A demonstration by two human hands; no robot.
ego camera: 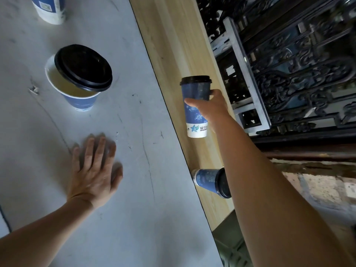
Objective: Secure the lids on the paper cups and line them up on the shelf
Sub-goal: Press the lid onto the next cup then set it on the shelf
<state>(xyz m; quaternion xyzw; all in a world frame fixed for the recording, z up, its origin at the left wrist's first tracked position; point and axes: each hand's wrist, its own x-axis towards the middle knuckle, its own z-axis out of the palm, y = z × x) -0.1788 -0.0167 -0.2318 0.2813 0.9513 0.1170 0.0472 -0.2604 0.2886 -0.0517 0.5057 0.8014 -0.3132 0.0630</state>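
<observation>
My right hand grips a tall blue paper cup with a black lid pressed on, holding it at the wooden shelf. A second lidded blue cup stands on the shelf nearer to me, partly hidden behind my right forearm. On the grey table stands an open blue cup with a black lid lying loose and off-centre across its rim. My left hand rests flat on the table, fingers spread, holding nothing.
Another blue and white cup stands at the table's far left corner, cut off by the frame. A dark ornate metal grille runs right behind the shelf. A black seam separates table and shelf.
</observation>
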